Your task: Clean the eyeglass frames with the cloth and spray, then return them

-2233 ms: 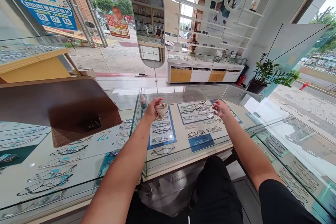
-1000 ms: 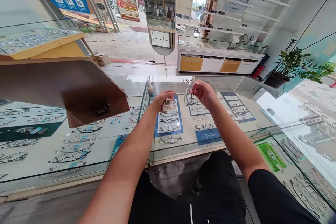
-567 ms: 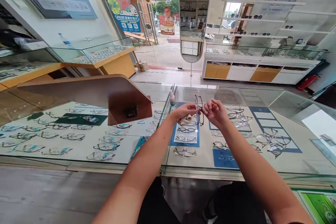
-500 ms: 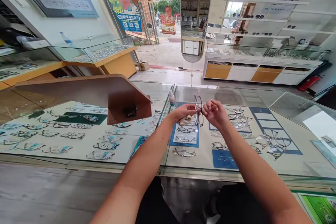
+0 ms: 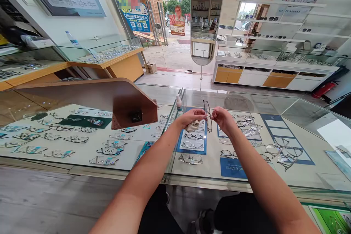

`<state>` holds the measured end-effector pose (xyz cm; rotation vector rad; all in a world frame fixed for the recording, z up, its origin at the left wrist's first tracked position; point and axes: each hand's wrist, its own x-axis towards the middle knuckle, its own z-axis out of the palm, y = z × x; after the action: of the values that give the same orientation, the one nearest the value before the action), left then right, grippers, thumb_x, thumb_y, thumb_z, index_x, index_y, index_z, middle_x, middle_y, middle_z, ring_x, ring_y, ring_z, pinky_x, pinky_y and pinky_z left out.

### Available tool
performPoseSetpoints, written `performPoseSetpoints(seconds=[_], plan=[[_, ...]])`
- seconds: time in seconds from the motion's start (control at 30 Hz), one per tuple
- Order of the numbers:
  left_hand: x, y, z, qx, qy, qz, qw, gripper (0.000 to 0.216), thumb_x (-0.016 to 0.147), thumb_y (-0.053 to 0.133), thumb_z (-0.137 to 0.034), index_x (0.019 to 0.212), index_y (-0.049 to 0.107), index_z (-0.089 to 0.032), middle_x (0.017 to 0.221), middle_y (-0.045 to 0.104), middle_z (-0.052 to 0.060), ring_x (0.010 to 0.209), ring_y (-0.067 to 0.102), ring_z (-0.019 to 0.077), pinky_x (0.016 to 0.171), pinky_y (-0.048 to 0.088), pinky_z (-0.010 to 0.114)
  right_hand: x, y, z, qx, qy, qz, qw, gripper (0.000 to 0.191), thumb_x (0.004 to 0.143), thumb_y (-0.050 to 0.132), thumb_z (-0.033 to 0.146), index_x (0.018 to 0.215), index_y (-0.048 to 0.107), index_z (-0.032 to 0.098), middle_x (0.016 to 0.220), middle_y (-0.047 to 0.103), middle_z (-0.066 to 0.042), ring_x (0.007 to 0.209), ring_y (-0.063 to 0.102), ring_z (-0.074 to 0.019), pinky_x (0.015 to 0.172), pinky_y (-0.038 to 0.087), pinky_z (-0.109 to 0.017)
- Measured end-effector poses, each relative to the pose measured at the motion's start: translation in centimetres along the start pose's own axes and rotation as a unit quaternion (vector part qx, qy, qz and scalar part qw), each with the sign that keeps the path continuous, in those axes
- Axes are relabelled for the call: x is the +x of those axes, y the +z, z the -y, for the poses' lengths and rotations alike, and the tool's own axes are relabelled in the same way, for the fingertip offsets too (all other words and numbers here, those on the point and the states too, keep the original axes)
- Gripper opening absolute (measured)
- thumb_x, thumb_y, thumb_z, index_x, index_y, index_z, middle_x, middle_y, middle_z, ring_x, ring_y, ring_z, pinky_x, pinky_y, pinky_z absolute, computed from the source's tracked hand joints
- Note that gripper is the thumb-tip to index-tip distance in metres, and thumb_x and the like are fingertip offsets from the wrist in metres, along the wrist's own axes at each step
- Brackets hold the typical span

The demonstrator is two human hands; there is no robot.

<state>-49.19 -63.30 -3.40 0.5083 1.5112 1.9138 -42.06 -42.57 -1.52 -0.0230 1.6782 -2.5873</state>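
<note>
Bottle (image 5: 179, 104) blocks left of the hands (image 5: 192, 117) — open air above.

A blue storefront poster (image 5: 135, 18) reads “STELLEST” above a row of numbers, 90, 67 and 94, while print on a smaller red poster (image 5: 177, 25) is illegible

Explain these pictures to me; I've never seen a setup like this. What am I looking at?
There is no machine: a person works bare-handed. Every picture comes from one camera worn on the head, looking forward and down. The left hand grips a pair of glasses and a crumpled cloth; the right hand appears to pinch the glasses from the other side. Below is a glass display counter showing rows of spectacles, with a small bottle and, toward the right, a cluster of frames.
</note>
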Motion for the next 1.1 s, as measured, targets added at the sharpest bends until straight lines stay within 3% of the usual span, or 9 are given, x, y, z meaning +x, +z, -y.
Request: performPoseSetpoints(seconds=[0.13, 0.33, 0.67, 0.83, 1.1], plan=[[-0.1, 0.1, -0.2, 0.001, -0.008, -0.007, 1.000, 0.052, 0.058, 0.108, -0.043, 0.086, 0.074, -0.015, 0.081, 0.072, 0.002, 0.072, 0.060, 0.0123, 0.066, 0.041, 0.026, 0.4, -0.3, -1.0, -0.025, 0.035, 0.013, 0.999, 0.031, 0.071, 0.092, 0.043, 0.079, 0.070, 0.023, 0.073, 0.062, 0.002, 0.074, 0.056, -0.0162, 0.077, 0.048, -0.033], [0.1, 0.0, -0.1, 0.010, -0.009, -0.014, 1.000, 0.055, 0.058, 0.108, -0.046, 0.088, 0.073, -0.015, 0.073, 0.065, -0.002, 0.064, 0.051, 0.0090, 0.061, 0.038, 0.025, 0.9, -1.0, -2.1, -0.035, 0.044, 0.033, 0.998, 0.029, 0.074, 0.091, 0.043, 0.080, 0.073, 0.022, 0.075, 0.067, 0.001, 0.074, 0.057, -0.0160, 0.078, 0.047, -0.032], [0.3, -0.2, 0.2, -0.004, -0.016, -0.019, 1.000, 0.054, 0.060, 0.106, -0.047, 0.090, 0.073, -0.016, 0.071, 0.061, -0.004, 0.059, 0.046, 0.0070, 0.056, 0.034, 0.024, 1.5, -1.4, -3.2, 0.039, 0.071, 0.029, 0.996, 0.024, 0.070, 0.094, 0.039, 0.079, 0.077, 0.023, 0.080, 0.075, -0.004, 0.075, 0.062, -0.0178, 0.074, 0.054, -0.033], [0.2, 0.1, 0.1, -0.017, -0.013, -0.027, 0.999, 0.053, 0.060, 0.106, -0.045, 0.087, 0.072, -0.016, 0.068, 0.060, -0.004, 0.056, 0.043, 0.0061, 0.053, 0.030, 0.024, 1.4, -1.3, -2.9, 0.049, 0.071, 0.040, 0.995, 0.023, 0.073, 0.093, 0.039, 0.084, 0.079, 0.023, 0.078, 0.074, -0.002, 0.076, 0.064, -0.0178, 0.076, 0.056, -0.033], [0.0, 0.0, -0.2, -0.079, -0.018, -0.038, 0.996, 0.045, 0.064, 0.101, -0.038, 0.083, 0.067, -0.017, 0.071, 0.063, -0.002, 0.051, 0.038, 0.0036, 0.046, 0.027, 0.020, 1.1, -1.1, -1.2, 0.070, 0.075, 0.005, 0.995, 0.026, 0.067, 0.095, 0.033, 0.079, 0.076, 0.022, 0.080, 0.076, -0.002, 0.078, 0.067, -0.0169, 0.078, 0.056, -0.032]])
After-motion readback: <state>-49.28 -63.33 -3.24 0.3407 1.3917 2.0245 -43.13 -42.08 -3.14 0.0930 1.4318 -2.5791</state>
